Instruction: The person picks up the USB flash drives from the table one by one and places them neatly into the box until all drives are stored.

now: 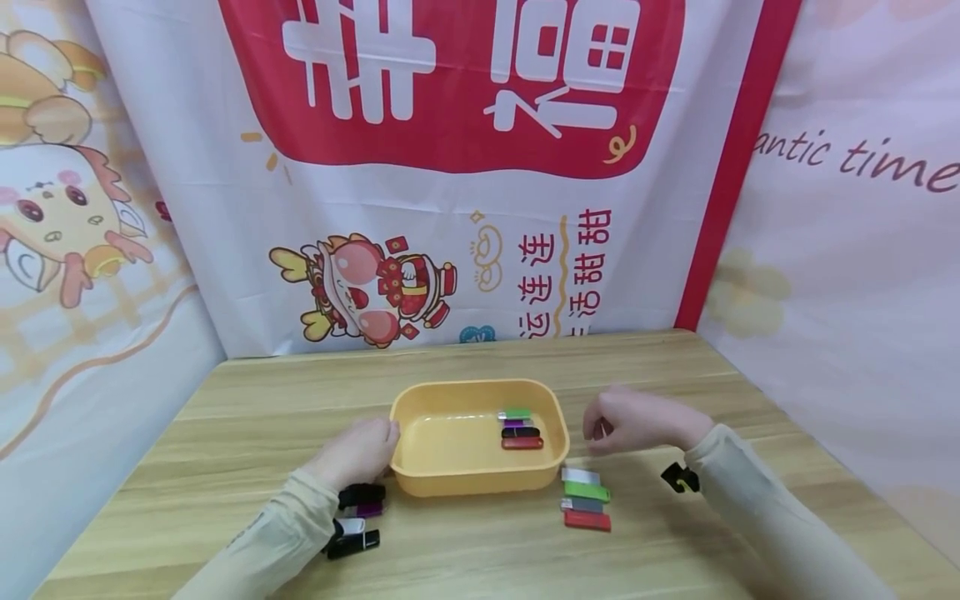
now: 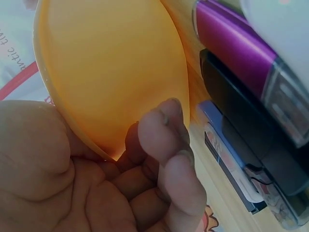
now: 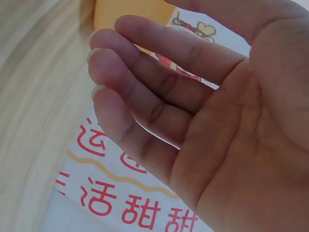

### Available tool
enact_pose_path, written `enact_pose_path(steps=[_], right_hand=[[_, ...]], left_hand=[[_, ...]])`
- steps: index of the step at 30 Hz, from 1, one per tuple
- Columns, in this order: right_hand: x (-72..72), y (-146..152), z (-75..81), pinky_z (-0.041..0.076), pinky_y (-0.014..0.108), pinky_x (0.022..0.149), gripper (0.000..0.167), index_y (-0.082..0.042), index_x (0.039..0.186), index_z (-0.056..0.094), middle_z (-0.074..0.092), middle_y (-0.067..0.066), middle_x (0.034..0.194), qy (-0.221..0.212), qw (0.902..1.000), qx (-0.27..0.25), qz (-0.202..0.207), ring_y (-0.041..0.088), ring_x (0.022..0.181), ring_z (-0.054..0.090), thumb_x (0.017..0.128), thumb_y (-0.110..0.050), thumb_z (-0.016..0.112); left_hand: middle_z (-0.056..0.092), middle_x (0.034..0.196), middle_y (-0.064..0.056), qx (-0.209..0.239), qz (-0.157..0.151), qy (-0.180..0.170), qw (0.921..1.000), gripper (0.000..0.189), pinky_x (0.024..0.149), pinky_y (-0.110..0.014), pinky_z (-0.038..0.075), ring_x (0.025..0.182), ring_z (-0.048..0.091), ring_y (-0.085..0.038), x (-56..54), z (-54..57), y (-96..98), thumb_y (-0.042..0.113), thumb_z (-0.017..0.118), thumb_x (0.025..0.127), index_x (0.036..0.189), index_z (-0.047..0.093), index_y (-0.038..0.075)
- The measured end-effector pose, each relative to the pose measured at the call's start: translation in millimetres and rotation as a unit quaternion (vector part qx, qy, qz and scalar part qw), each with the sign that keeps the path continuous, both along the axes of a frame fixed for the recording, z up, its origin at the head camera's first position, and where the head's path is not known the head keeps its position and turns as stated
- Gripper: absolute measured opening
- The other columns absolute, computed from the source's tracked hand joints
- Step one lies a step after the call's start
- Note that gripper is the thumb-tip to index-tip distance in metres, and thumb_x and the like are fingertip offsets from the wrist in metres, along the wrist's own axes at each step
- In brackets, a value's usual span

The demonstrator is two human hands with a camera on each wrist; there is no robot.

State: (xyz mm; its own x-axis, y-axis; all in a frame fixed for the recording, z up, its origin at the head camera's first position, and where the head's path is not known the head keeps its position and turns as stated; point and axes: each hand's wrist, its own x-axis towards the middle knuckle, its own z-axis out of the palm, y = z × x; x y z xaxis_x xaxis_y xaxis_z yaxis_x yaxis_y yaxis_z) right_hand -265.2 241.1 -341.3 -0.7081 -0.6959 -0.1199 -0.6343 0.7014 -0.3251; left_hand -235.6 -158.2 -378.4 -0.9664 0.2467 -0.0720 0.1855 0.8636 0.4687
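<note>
A yellow plastic basin (image 1: pixel 480 482) stands on the table; inside, at its right end, lies a row of several USB sticks (image 1: pixel 522 443), green, purple, black and red. My left hand (image 1: pixel 358 454) grips the basin's left end. In the left wrist view, the basin wall (image 2: pixel 116 63) runs between thumb and curled fingers (image 2: pixel 181 179). My right hand (image 1: pixel 637 421) hovers just right of the basin, apart from it. Its fingers (image 3: pixel 159 116) bend loosely and hold nothing in the right wrist view.
Several USB sticks (image 1: pixel 587 521), white, green, grey and red, lie in front of the basin's right end. Another group, with a black stick (image 1: pixel 354 544) and a purple stick (image 2: pixel 236 43), lies beside my left wrist. Printed cloth walls (image 1: pixel 465 208) border the wooden table (image 1: pixel 465 554).
</note>
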Motion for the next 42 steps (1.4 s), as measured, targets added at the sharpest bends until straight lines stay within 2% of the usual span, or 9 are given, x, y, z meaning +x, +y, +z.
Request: enact_pose_path(steps=[9,21,30,42], right_hand=[[-0.7,-1,-11.5,0.047,0.024,0.056,0.012,-0.02,0.076,0.069,0.059,-0.013,0.067,-0.004,0.9993,0.001,0.036,0.002,0.06,0.052,0.082,-0.015,0.078],[4.4,-8,-19.4,0.049,0.027,0.057,0.015,-0.019,0.076,0.07,0.061,-0.011,0.067,-0.042,0.9989,0.017,-0.012,0.007,0.06,0.057,0.074,-0.012,0.083],[6.0,-12,-23.6,0.049,0.026,0.06,0.016,-0.018,0.076,0.069,0.059,-0.012,0.069,-0.026,0.9986,0.042,-0.02,0.006,0.063,0.057,0.073,-0.013,0.084],[4.8,-12,-23.4,0.05,0.025,0.06,0.015,-0.017,0.077,0.071,0.061,-0.012,0.07,-0.036,0.9986,0.032,-0.023,0.006,0.062,0.058,0.073,-0.01,0.084]], left_hand=[[0.056,0.057,-0.003,-0.004,-0.005,-0.005,1.0,0.043,0.049,-0.03,0.045,0.047,0.053,-0.016,-2.2,2.2,1.1,0.023,0.029,0.107,0.075,0.054,0.009],[0.056,0.056,-0.003,-0.002,-0.004,-0.003,1.0,0.045,0.05,-0.031,0.045,0.046,0.054,-0.016,-1.7,0.7,0.9,0.023,0.028,0.107,0.074,0.055,0.008],[0.056,0.054,-0.002,-0.01,-0.009,0.005,0.9999,0.045,0.049,-0.03,0.044,0.045,0.053,-0.015,-0.2,-0.5,0.6,0.022,0.028,0.107,0.073,0.054,0.009],[0.055,0.054,-0.002,-0.009,-0.011,0.003,0.9999,0.044,0.048,-0.03,0.044,0.044,0.052,-0.015,-2.0,-1.9,0.0,0.021,0.028,0.107,0.074,0.053,0.009]])
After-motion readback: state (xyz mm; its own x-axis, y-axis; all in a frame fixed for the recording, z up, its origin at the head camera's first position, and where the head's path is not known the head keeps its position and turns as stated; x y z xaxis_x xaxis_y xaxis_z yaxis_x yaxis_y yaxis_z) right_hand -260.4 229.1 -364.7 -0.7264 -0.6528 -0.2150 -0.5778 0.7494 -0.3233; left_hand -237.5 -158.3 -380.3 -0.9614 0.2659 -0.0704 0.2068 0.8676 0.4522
